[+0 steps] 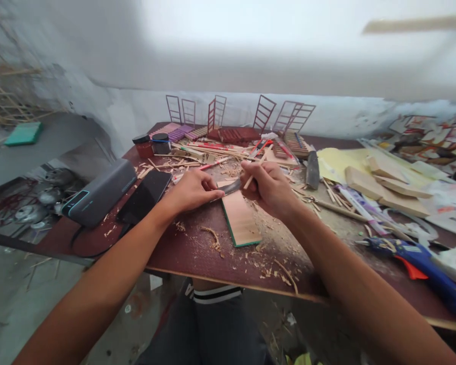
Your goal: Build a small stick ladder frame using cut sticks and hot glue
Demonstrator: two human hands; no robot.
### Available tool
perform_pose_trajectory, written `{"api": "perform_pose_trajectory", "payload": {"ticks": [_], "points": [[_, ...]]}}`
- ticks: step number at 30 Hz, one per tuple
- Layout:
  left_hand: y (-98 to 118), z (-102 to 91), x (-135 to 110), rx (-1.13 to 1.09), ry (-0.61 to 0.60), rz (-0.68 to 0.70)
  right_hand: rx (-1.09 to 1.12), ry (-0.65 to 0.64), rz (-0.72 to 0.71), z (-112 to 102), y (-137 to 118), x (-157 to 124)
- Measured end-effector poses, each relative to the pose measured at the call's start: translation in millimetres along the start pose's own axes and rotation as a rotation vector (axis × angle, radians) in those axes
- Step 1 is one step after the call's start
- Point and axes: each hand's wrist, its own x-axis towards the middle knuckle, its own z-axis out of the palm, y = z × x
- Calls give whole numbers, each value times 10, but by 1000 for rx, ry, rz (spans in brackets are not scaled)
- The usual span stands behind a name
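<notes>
Stick [265,155]: long axis slanted, upper end pointing away-right; gripped in right hand [268,185], fingers curled.
Blade [232,188]: between hands, pinched by half-curled left hand [193,191].

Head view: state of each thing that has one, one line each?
Left hand, closed on a blade
Right hand, closed on a thin stick
Wood block, lying flat
Red jar, lid on
Dark jar, lid on
Phone, screen dark
Grey device, display seemingly lit
Glue gun, lying on its side
</notes>
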Motion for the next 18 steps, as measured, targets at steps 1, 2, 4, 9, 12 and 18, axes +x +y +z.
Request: {"api": "perform_pose_trajectory", "payload": {"ticks": [1,2,4,9,12,18], "points": [[24,-10,-8,39,-10,9,106,-67,47,14,-20,-16],[48,-22,-16,75,-10,21,186,-132,90,23,-37,-31],[82,-60,-28,152,52,52,292,-229,151,25,-62,-55],[-9,-242,-69,558,416,-77,388,-311,221,-32,-79,-78],[-151,-362,-126,726,364,-253,368,-306,221,-68,-70,-76],[-356,-507,-216,720,189,-421,356,-324,191,-78,-44,-71]]}}
